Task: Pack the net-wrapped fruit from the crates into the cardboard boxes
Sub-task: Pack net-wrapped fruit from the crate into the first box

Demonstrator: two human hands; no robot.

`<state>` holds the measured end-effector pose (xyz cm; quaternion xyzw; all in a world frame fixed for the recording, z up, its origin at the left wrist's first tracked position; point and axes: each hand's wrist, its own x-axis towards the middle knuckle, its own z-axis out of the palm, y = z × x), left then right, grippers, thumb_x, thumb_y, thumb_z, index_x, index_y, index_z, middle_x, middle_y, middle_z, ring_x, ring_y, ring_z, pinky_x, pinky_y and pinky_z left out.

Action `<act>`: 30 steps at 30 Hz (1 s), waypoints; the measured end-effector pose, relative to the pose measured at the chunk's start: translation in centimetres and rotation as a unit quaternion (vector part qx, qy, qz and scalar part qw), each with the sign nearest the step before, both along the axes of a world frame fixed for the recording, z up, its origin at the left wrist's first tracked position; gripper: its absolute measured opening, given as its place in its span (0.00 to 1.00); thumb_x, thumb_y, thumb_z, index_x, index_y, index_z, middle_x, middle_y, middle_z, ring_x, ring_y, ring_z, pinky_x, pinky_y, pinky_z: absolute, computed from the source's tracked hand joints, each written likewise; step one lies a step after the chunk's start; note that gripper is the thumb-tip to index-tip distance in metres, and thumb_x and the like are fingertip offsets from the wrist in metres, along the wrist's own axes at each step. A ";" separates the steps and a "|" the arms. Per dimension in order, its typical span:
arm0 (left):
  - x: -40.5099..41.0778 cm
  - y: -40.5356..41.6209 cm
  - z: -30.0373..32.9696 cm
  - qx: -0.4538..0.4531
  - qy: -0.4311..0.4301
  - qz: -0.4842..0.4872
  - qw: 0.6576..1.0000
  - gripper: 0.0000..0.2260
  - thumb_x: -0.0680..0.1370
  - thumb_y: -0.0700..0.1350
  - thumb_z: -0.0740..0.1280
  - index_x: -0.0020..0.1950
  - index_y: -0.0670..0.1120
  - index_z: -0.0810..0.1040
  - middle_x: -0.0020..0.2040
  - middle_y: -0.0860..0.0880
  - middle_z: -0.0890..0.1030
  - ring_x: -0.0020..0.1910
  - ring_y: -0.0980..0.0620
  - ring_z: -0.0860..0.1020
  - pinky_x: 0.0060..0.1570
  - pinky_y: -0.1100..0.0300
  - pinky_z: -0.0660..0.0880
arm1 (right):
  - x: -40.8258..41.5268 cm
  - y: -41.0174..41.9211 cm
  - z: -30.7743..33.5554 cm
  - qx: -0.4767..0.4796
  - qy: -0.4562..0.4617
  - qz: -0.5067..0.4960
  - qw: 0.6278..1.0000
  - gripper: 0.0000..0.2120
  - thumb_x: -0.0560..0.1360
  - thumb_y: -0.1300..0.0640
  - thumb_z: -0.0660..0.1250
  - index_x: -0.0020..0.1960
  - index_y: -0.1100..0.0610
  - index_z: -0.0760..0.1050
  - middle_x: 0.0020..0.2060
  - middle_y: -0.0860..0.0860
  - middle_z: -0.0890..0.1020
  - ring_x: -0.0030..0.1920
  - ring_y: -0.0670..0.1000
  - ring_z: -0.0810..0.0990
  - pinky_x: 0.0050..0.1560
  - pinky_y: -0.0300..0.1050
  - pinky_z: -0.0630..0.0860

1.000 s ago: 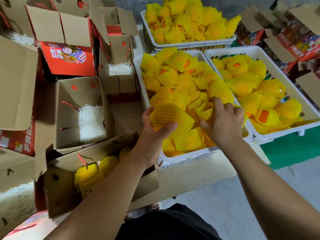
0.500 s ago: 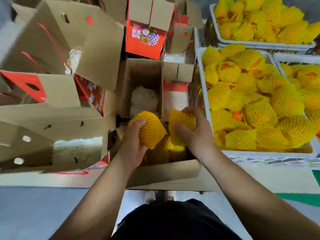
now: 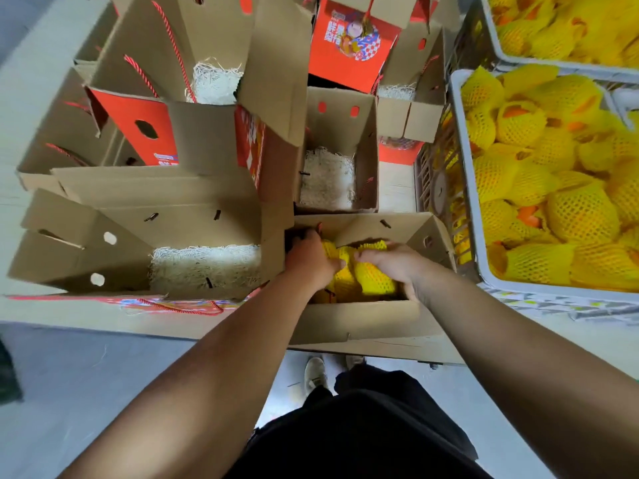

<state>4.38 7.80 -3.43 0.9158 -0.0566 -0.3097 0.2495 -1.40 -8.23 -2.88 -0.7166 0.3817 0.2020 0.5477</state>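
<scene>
Both my hands are down inside the open cardboard box (image 3: 359,323) right in front of me. My left hand (image 3: 311,259) grips a yellow net-wrapped fruit (image 3: 342,271) at the box's left side, most of that fruit hidden under my fingers. My right hand (image 3: 394,262) holds a second yellow net-wrapped fruit (image 3: 375,280) beside it. More wrapped fruit lies beneath them in the box. At the right, a white crate (image 3: 480,257) is heaped with several yellow net-wrapped fruit (image 3: 553,188).
An open box with white shredded padding (image 3: 326,181) stands just behind the one I fill. Another padded box (image 3: 204,267) lies to the left, with more open boxes and red printed cartons (image 3: 349,46) behind. A second fruit crate (image 3: 560,25) sits at the top right.
Both hands carried a wrapped fruit from the crate leftward and have lowered them into the near box. My view has swung left and down over the boxes.
</scene>
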 end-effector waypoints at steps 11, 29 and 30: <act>-0.2 -0.2 -1.8 0.120 0.009 -0.022 0.992 0.39 0.77 0.54 0.74 0.77 0.43 0.54 0.76 0.39 0.48 0.72 0.34 0.67 0.71 0.45 0.70 | 1.2 -0.3 -2.7 -0.020 0.049 0.059 0.997 0.48 0.69 0.41 0.78 0.81 0.53 0.59 0.77 0.57 0.67 0.75 0.60 0.66 0.62 0.46 0.66; -2.2 1.8 2.5 0.120 -0.161 -0.254 0.946 0.13 0.84 0.51 0.62 0.67 0.48 0.73 0.67 0.47 0.74 0.68 0.44 0.69 0.63 0.49 0.71 | 2.6 3.4 -2.6 -0.072 -0.007 0.051 0.996 0.25 0.78 0.44 0.71 0.72 0.51 0.73 0.63 0.55 0.80 0.60 0.59 0.80 0.63 0.55 0.78; -2.4 1.9 2.3 0.097 -0.159 -0.260 0.947 0.15 0.84 0.52 0.62 0.69 0.48 0.73 0.68 0.48 0.73 0.69 0.44 0.68 0.66 0.49 0.69 | 2.7 3.3 -2.6 -0.075 0.004 0.055 0.996 0.26 0.77 0.42 0.70 0.72 0.50 0.73 0.64 0.55 0.79 0.59 0.59 0.80 0.63 0.55 0.78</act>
